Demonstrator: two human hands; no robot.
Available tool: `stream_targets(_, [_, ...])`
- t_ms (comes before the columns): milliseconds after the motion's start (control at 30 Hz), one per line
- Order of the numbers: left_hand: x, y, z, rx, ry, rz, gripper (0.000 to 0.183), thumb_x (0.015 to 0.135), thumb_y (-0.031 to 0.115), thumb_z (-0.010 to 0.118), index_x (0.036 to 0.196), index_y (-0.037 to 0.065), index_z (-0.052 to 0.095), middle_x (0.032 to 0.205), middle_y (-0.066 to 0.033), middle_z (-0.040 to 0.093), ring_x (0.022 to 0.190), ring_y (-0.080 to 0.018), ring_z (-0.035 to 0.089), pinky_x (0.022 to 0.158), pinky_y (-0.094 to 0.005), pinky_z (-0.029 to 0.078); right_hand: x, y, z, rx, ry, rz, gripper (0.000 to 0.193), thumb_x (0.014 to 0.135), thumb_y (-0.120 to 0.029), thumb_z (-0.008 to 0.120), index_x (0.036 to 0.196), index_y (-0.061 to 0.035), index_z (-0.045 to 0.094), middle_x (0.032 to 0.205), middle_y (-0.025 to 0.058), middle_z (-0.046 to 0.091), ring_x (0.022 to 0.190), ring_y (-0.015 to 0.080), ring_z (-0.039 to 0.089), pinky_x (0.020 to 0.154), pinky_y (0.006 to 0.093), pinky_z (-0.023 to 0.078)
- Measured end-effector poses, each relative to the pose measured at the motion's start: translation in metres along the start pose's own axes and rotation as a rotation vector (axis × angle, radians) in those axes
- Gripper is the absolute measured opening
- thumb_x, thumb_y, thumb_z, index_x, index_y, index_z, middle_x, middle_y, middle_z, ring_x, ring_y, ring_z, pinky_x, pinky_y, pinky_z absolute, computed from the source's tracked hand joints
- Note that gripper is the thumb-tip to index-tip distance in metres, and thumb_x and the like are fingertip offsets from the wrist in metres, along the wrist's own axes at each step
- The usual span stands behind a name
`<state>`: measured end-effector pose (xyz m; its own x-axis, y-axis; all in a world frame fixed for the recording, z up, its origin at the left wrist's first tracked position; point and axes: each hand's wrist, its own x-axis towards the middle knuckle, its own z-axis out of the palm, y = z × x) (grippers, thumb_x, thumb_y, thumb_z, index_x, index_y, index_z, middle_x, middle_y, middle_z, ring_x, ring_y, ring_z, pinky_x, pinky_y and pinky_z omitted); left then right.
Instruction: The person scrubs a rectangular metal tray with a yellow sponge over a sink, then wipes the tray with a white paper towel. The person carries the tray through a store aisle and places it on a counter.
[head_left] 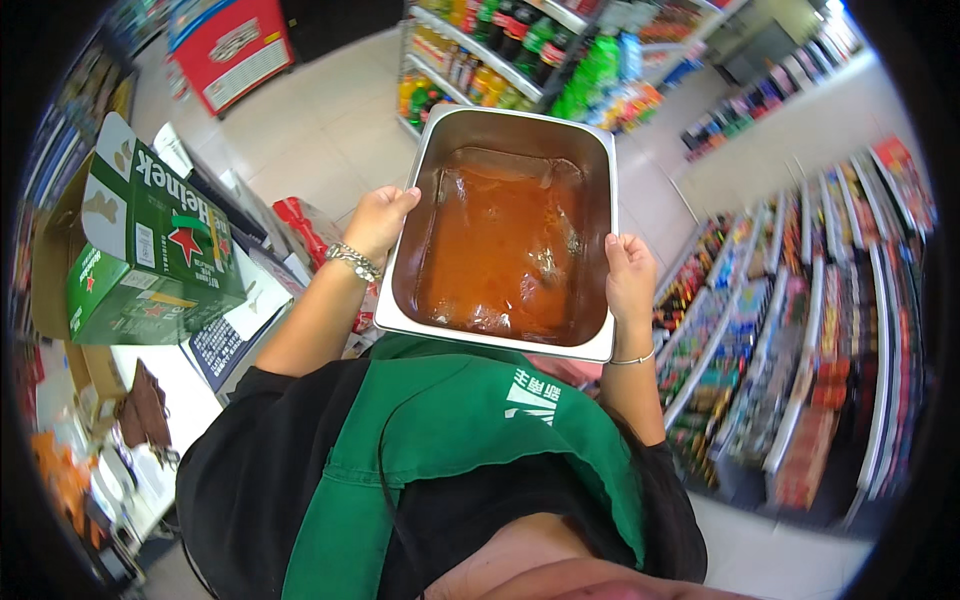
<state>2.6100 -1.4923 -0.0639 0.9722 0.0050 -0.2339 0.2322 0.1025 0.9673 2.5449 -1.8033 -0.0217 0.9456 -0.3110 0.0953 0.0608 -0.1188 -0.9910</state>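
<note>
A deep rectangular stainless-steel food pan (514, 123) is held out in front of my green apron (400, 430). Brown, glossy liquid (490, 240) covers its bottom, with light glinting off the surface. My left hand (378, 225) grips the left rim, thumb on top, a metal-strap watch or bracelet on that wrist. Opposite it, my right hand (632, 275) is closed on the right rim, with a thin bangle on the wrist. The fingers under the rim are hidden on both sides.
At left, a green cardboard beer carton (150, 250) stands on a white counter (180, 385) with other items. Shelves of packaged goods (780, 350) line the right. Ahead are a drinks rack (490, 50) and a red freezer (235, 55) on the tiled floor (330, 110).
</note>
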Motion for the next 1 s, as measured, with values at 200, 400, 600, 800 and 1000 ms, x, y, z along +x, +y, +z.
stream_targets(200, [0.101,0.012,-0.005,0.058,0.329,0.071,0.031,0.087,0.026,0.058,0.063,0.010,0.046,0.056,0.0067,0.040,0.050,-0.0050,0.032,0.045,-0.0242,0.030,0.187,0.042,0.065,0.099,-0.286,0.000,0.014,0.090,-0.011,0.055,0.077,-0.0061,0.050,0.064,-0.0085,0.043,0.053,-0.0006,0.032,0.046,0.0161,0.025])
stream_targets(400, [0.202,0.054,-0.055,0.164,0.525,0.084,0.030,0.088,0.025,0.058,0.064,0.010,0.048,0.057,0.0080,0.040,0.050,-0.0039,0.031,0.045,-0.0224,0.028,0.343,0.063,0.191,0.192,-0.537,-0.044,0.014,0.089,-0.011,0.056,0.077,-0.0064,0.052,0.065,-0.0089,0.044,0.056,-0.0009,0.033,0.049,0.0164,0.028])
stream_targets(600, [0.317,0.110,-0.137,0.118,0.670,0.119,0.031,0.088,0.025,0.059,0.063,0.010,0.046,0.055,0.0073,0.040,0.048,-0.0045,0.032,0.044,-0.0225,0.029,0.469,0.048,0.343,0.213,-0.675,-0.060,0.016,0.088,-0.012,0.057,0.074,-0.0083,0.051,0.064,-0.0100,0.041,0.055,-0.0006,0.031,0.048,0.0171,0.024])
stream_targets(800, [0.425,0.146,-0.235,0.042,0.853,0.147,0.031,0.088,0.026,0.058,0.063,0.010,0.048,0.055,0.0075,0.040,0.048,-0.0040,0.031,0.043,-0.0227,0.028,0.572,0.027,0.512,0.239,-0.822,-0.095,0.015,0.088,-0.013,0.057,0.074,-0.0074,0.052,0.063,-0.0091,0.041,0.054,0.0000,0.032,0.047,0.0180,0.025])
stream_targets(1000, [0.513,0.157,-0.332,-0.098,1.086,0.191,0.029,0.087,0.024,0.058,0.063,0.011,0.048,0.057,0.0073,0.040,0.049,-0.0041,0.032,0.043,-0.0227,0.028,0.660,0.021,0.708,0.217,-1.115,-0.136,0.018,0.088,-0.013,0.056,0.072,-0.0062,0.050,0.062,-0.0070,0.043,0.055,0.0015,0.034,0.047,0.0194,0.029])
